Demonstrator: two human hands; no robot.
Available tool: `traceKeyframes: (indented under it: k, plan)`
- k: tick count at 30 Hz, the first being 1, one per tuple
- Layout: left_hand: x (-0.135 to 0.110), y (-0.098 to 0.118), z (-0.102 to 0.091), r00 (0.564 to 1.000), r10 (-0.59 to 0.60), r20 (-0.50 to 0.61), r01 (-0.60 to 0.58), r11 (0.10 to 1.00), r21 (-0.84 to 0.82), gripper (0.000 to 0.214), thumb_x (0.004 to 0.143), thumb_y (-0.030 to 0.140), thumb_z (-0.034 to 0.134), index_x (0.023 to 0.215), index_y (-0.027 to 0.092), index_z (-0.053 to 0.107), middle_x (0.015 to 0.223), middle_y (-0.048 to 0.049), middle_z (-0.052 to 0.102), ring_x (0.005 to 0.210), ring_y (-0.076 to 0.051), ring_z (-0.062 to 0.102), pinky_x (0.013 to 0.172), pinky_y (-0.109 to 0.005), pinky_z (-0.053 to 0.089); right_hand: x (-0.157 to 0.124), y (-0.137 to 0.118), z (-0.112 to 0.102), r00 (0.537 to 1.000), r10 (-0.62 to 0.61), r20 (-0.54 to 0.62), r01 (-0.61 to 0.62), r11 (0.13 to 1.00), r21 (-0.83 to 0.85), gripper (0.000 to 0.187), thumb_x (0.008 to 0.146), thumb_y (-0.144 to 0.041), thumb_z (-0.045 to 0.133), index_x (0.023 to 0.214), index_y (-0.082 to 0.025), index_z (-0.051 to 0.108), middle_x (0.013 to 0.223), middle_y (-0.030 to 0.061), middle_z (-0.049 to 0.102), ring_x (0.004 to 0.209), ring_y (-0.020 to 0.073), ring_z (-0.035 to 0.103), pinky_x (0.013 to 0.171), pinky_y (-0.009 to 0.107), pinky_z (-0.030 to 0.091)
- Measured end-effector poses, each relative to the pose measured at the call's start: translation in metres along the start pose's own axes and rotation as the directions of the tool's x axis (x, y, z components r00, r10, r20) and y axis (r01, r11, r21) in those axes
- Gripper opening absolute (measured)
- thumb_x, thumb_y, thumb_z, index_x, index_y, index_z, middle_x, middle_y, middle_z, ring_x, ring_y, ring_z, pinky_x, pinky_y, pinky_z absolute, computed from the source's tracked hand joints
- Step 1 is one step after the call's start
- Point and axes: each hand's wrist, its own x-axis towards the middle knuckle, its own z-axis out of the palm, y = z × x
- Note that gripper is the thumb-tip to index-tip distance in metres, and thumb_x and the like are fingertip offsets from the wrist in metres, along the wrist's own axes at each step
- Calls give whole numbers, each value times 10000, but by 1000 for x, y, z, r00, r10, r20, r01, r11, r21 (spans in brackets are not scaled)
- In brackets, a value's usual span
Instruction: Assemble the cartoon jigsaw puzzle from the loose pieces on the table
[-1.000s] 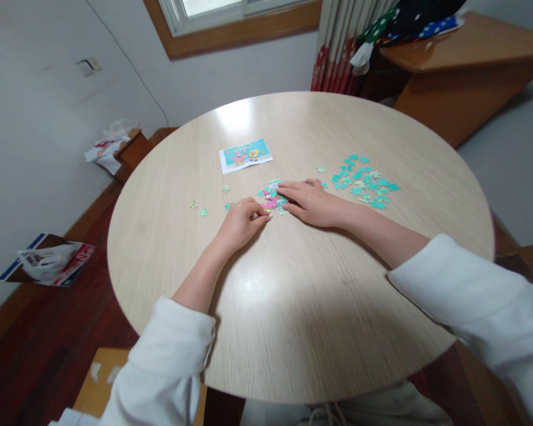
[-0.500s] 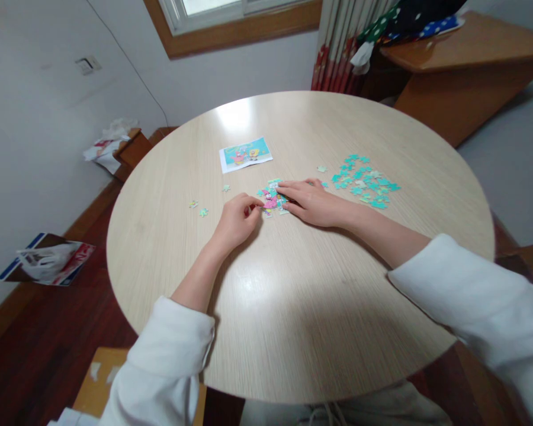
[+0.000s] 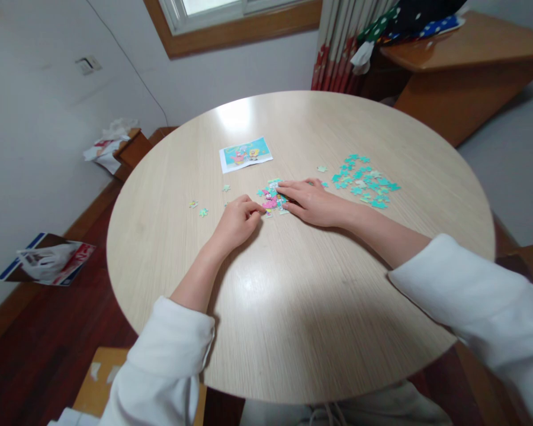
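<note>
A small patch of joined puzzle pieces [image 3: 271, 197], pink and teal, lies at the middle of the round wooden table [image 3: 293, 307]. My left hand [image 3: 235, 222] rests just left of it with its fingers curled and their tips pinched at the patch's left edge; what they pinch is too small to make out. My right hand [image 3: 311, 201] lies flat on the right side of the patch, fingers stretched out and pressing on it. A heap of loose teal pieces [image 3: 365, 181] sits to the right. The reference picture [image 3: 245, 154] lies behind the patch.
A few stray pieces [image 3: 198, 208] lie to the left of my left hand. A wooden desk [image 3: 462, 65] with clothes stands at the back right beside a curtain. Bags and a box [image 3: 48, 260] lie on the floor at the left.
My left hand drew back a little to the left, then its fingertips closed on the patch's left edge again. My right hand has stayed put.
</note>
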Motion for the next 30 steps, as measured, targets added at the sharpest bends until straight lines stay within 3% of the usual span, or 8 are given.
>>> traceKeyframes:
  k: [10, 18, 25, 30]
  plan:
    - [0, 1, 0, 1000, 4, 3, -4, 1000, 5, 263, 803, 100, 511, 829, 159, 766, 747, -16, 598, 673, -120, 550, 710, -267, 454, 1, -1, -1, 1000, 14, 11, -14, 1000, 4, 466, 974, -335, 352, 1362, -158, 539, 1454, 192, 511, 1363, 325, 442, 1055, 514, 296]
    - [1, -6, -7, 989, -3, -149, 1, 1000, -16, 194, 774, 107, 513, 763, 169, 696, 717, -4, 590, 670, -131, 523, 721, -289, 453, 1, -4, -2, 999, 29, 25, -29, 1000, -7, 463, 973, -333, 358, 1359, -154, 539, 1455, 194, 510, 1358, 321, 447, 1058, 504, 291]
    - [3, -19, -25, 938, -190, -291, 192, 981, -22, 194, 749, 110, 505, 786, 159, 689, 712, -12, 597, 624, -130, 497, 670, -284, 425, 0, -1, 0, 1000, 17, 25, -17, 1000, 4, 471, 975, -344, 346, 1367, -162, 532, 1458, 196, 506, 1365, 328, 433, 1050, 509, 281]
    - [1, -25, -46, 869, -312, -385, 344, 939, 15, 208, 753, 138, 499, 811, 156, 698, 694, -5, 620, 587, -122, 489, 635, -271, 409, 0, -1, -2, 999, 14, 29, -14, 1000, 9, 475, 973, -340, 342, 1374, -165, 525, 1460, 195, 503, 1369, 334, 427, 1051, 515, 276]
